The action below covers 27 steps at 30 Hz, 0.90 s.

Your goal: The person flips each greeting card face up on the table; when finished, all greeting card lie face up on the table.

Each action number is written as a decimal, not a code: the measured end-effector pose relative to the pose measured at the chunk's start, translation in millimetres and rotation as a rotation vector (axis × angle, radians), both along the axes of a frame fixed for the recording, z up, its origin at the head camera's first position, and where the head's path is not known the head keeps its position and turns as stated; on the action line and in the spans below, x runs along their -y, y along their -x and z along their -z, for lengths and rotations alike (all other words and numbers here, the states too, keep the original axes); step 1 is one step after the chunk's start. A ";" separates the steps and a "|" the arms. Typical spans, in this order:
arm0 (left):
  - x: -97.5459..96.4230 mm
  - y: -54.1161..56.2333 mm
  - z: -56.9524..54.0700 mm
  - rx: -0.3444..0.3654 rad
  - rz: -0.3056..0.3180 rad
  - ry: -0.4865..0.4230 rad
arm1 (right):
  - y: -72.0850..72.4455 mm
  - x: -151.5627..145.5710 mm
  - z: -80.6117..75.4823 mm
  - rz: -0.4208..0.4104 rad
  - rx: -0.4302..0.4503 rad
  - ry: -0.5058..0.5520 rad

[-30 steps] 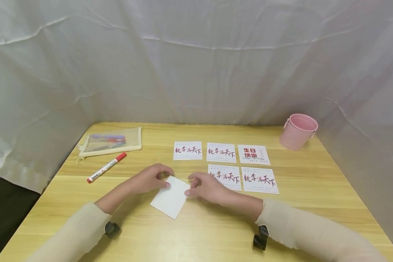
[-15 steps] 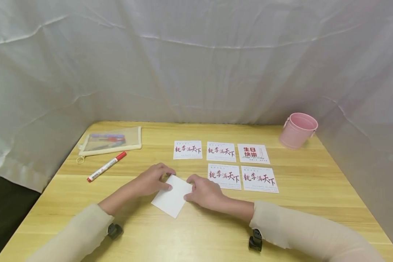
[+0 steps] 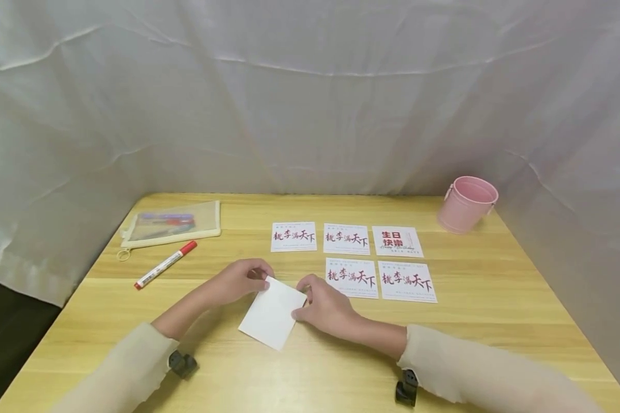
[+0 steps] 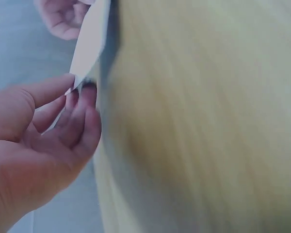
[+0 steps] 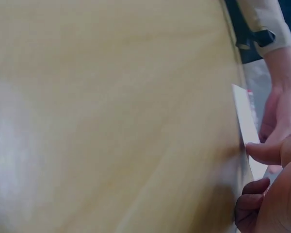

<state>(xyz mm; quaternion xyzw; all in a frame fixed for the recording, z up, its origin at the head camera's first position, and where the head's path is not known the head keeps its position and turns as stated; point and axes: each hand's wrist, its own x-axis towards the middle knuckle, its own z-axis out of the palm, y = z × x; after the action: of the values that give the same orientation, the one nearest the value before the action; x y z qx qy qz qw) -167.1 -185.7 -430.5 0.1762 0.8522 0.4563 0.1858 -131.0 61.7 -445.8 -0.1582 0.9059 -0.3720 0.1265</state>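
Note:
A blank white square card is held between both hands, low over the table's front middle. My left hand pinches its far left corner; in the left wrist view the thumb lies on the card and the fingers curl underneath. On the right edge, my right hand grips with thumb on top, and the right wrist view shows its other fingers bent below the card. The fingertips under the card are partly hidden. Beyond my right hand lies the nearest printed card, not touched.
Several white cards with red lettering lie in two rows, including a birthday card. A pink bucket stands at the back right. To the left are a mesh pouch of pens and a red-capped marker on the wooden table.
The white card has shifted slightly right and nearer the front. My right thumb and fingers have closed on its right edge. The printed cards, bucket, pouch and marker stay in place.

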 end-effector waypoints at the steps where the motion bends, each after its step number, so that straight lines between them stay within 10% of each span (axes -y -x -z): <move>1: -0.5 -0.1 -2.1 0.010 -0.002 -0.016 | -0.1 -1.8 -1.5 0.007 0.008 0.027; 10: -7.0 6.7 -32.2 0.003 -0.083 -0.116 | 12.5 -26.4 -24.1 0.000 0.088 0.454; 27: -48.7 18.0 -61.9 -0.033 -0.050 -0.232 | 28.0 -69.7 -58.2 -0.313 -0.203 0.347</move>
<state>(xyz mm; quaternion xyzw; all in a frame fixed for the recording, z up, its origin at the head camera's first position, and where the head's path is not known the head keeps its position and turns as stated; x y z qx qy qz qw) -185.1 -137.0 -368.6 0.1826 0.8006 0.5536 0.1386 -158.9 131.4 -387.7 -0.3525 0.8010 -0.4798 0.0617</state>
